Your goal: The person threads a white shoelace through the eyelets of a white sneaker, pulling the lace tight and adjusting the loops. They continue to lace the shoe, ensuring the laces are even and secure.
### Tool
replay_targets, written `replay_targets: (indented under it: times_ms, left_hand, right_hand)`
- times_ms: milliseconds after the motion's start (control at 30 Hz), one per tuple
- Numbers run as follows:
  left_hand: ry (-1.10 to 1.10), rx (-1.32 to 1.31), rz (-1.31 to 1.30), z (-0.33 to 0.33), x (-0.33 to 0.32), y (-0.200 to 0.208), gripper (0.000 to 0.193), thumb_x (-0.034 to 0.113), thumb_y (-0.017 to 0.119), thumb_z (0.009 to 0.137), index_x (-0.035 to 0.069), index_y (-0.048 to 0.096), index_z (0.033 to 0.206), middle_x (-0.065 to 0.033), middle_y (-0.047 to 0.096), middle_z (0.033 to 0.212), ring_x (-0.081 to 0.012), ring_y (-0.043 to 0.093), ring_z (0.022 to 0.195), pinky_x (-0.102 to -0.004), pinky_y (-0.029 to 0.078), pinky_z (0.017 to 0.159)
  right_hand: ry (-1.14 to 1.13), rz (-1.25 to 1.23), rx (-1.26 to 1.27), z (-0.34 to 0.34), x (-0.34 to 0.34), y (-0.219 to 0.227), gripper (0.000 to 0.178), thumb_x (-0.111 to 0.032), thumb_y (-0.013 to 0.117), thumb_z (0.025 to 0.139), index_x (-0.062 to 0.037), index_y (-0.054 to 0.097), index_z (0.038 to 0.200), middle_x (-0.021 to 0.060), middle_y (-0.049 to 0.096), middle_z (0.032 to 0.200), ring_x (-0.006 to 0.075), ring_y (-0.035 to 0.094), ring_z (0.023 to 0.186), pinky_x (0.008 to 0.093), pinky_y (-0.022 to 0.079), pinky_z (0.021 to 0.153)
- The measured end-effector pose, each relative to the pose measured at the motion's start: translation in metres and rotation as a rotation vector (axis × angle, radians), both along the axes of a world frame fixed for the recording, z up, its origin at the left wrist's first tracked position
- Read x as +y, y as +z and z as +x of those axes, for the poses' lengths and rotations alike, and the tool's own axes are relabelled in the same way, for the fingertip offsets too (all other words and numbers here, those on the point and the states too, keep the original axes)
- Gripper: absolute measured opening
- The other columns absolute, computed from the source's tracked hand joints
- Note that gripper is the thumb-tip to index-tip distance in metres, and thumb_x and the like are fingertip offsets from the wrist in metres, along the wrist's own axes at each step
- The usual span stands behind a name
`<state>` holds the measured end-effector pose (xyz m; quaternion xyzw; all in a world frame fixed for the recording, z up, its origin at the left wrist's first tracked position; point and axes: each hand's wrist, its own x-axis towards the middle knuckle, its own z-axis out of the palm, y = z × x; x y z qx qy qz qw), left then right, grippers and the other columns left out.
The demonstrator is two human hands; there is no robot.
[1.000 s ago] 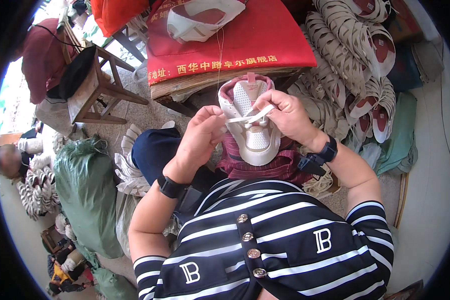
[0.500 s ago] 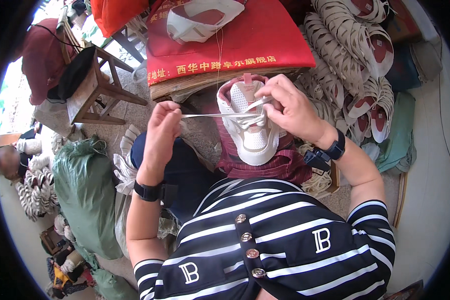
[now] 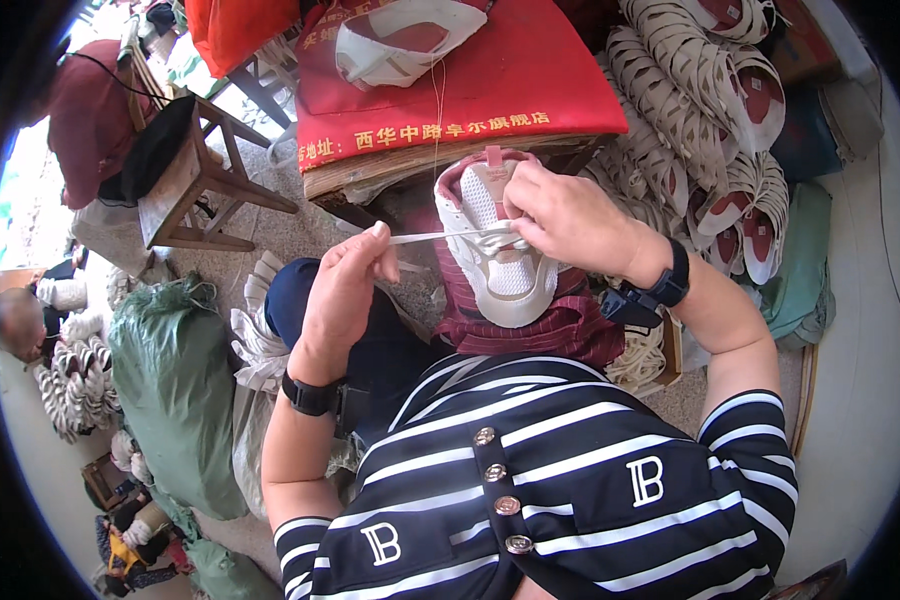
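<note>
A white and beige shoe upper [image 3: 513,300] with a dark pink lining rests on maroon striped cloth [image 3: 580,330] over my lap, its toe toward me. My left hand [image 3: 345,285] is beside it on the left, thumb and fingers pinching a flat white shoelace [image 3: 417,238]. The lace runs taut from that pinch to the lacing at the middle of the shoe. Over the shoe's right side, my right hand [image 3: 580,222] has its fingers closed at the lace. The fingertips partly cover the eyelets and tongue.
Ahead stands a low table with a red cloth [image 3: 450,115], bearing another white shoe upper [image 3: 400,60]. Stacked pale uppers [image 3: 690,110] are at the right. At the left are a wooden stool [image 3: 185,200] and a green sack [image 3: 175,400].
My left hand has moved right, closer to the shoe, so the stretch of lace between the hands is shorter. My right hand has shifted left over the eyelets, its fingers now more closed.
</note>
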<state>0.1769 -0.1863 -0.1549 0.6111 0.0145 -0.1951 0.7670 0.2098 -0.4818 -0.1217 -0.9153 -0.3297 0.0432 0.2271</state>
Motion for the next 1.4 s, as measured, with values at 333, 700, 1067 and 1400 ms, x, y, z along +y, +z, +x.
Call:
replay_targets:
  times_ms: [333, 700, 1067, 1400]
  left_hand:
    - [0.128, 0.503, -0.692, 0.005, 0.021, -0.026, 0.040, 0.024, 0.052, 0.103, 0.013, 0.049, 0.064, 0.0067, 0.028, 0.056, -0.0100, 0.030, 0.059, -0.0299, 0.027, 0.059]
    - [0.485, 0.205, -0.749, 0.027, 0.159, -0.037, 0.020, 0.027, 0.059, 0.101, 0.018, 0.073, 0.111, -0.0020, 0.064, 0.094, -0.0162, 0.056, 0.087, -0.0360, 0.042, 0.086]
    - [0.969, 0.022, -0.860, 0.022, 0.334, -0.090, 0.033, 0.017, 0.047, 0.102, 0.005, 0.066, 0.126, -0.0097, 0.066, 0.108, -0.0173, 0.052, 0.077, -0.0336, 0.042, 0.071]
    - [0.442, -0.176, 0.354, 0.027, 0.074, -0.002, 0.039, 0.017, 0.049, 0.105, 0.004, 0.054, 0.142, 0.0006, 0.070, 0.099, -0.0013, 0.036, 0.065, -0.0183, 0.031, 0.058]
  right_hand:
    - [0.010, 0.268, 0.089, -0.004, -0.005, -0.013, 0.010, -0.011, 0.065, 0.092, -0.0019, 0.062, 0.095, 0.0126, 0.062, 0.082, 0.0253, 0.063, 0.073, 0.0353, 0.050, 0.070]
    - [-0.198, -0.048, -0.122, -0.001, -0.112, -0.053, 0.011, -0.015, 0.064, 0.094, -0.0052, 0.068, 0.097, 0.0053, 0.059, 0.079, 0.0272, 0.064, 0.074, 0.0352, 0.050, 0.070]
    - [-1.248, 1.806, 0.642, -0.012, -0.339, -0.192, 0.019, 0.001, 0.052, 0.096, 0.0071, 0.059, 0.113, 0.0136, 0.069, 0.103, 0.0189, 0.067, 0.083, 0.0238, 0.058, 0.067]
    - [-1.065, 1.073, 0.635, -0.020, -0.197, -0.117, 0.036, -0.015, 0.061, 0.096, -0.0001, 0.055, 0.128, 0.0076, 0.071, 0.095, 0.0024, 0.042, 0.053, 0.0182, 0.030, 0.043]
